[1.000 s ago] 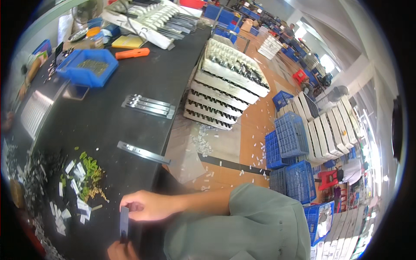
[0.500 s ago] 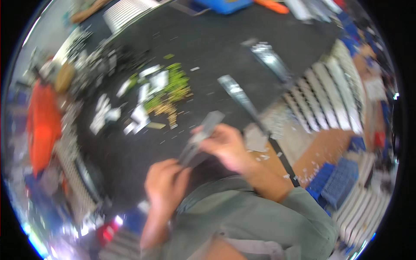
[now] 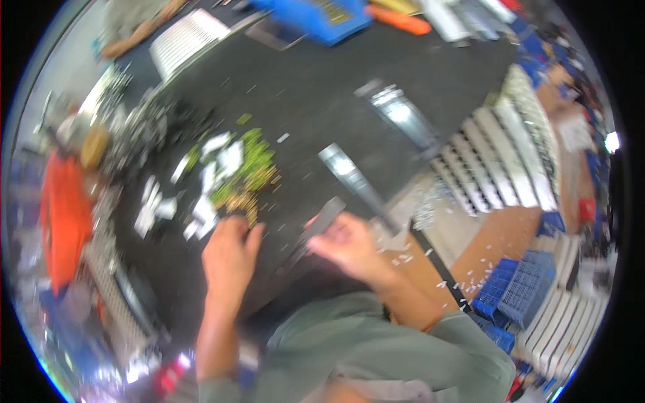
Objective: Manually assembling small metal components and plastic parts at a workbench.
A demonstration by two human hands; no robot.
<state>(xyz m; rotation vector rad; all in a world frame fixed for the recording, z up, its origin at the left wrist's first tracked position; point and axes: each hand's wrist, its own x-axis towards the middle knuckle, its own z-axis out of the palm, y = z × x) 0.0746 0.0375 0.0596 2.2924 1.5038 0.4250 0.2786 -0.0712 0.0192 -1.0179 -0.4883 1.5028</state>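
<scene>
My right hand [image 3: 346,247] grips a long flat grey metal strip [image 3: 328,213], fingers closed around its middle. The strip slants over the black table, its lower end blurred. My left hand [image 3: 228,258] is off the strip, at the near edge of a pile of small gold pieces [image 3: 243,203]; its thumb stands apart from the curled fingers, and nothing shows in it. Beyond the gold lie small green pieces [image 3: 255,151]. White pieces [image 3: 208,178] lie beside them, and more white pieces [image 3: 153,207] further left.
Two long shiny metal strips [image 3: 349,176] [image 3: 403,117] lie to the right, near ribbed white trays [image 3: 494,158]. A dark heap of parts [image 3: 144,127] sits far left. A blue bin [image 3: 322,20] and an orange tool [image 3: 400,20] are at the back. Blue baskets [image 3: 527,289] stand lower right. Another person's arm [image 3: 138,37] shows top left.
My left hand has let go of the strip's lower end and moved left and forward to the gold pieces. My right hand keeps hold of the strip. The view has shifted a little.
</scene>
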